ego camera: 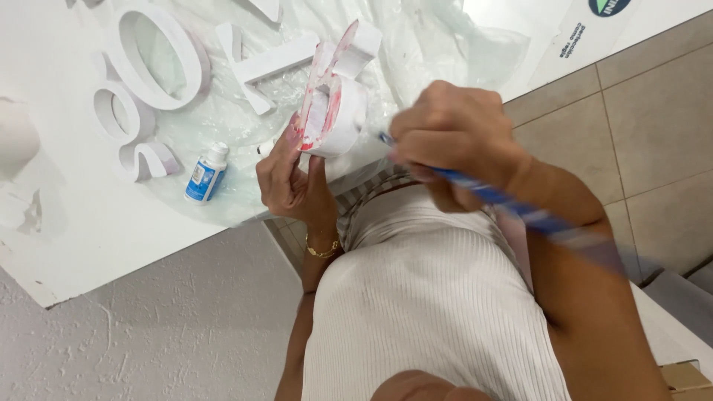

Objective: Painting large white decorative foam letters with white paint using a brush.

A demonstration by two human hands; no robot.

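Note:
My left hand [288, 177] holds a white foam number shape [336, 104] streaked with pink paint, tilted up off the white table [89, 238]. My right hand [453, 134] grips a blue-and-white striped paintbrush [520, 212], whose tip touches the right side of the shape. The brush handle runs down to the right and is blurred. A gold bracelet [323, 251] sits on my left wrist.
Three more white foam shapes [160, 56] lie on the table over a clear plastic sheet [445, 44]. A small blue-and-white paint bottle [206, 174] lies next to my left hand. Tiled floor [653, 111] is at the right, textured wall [148, 334] below.

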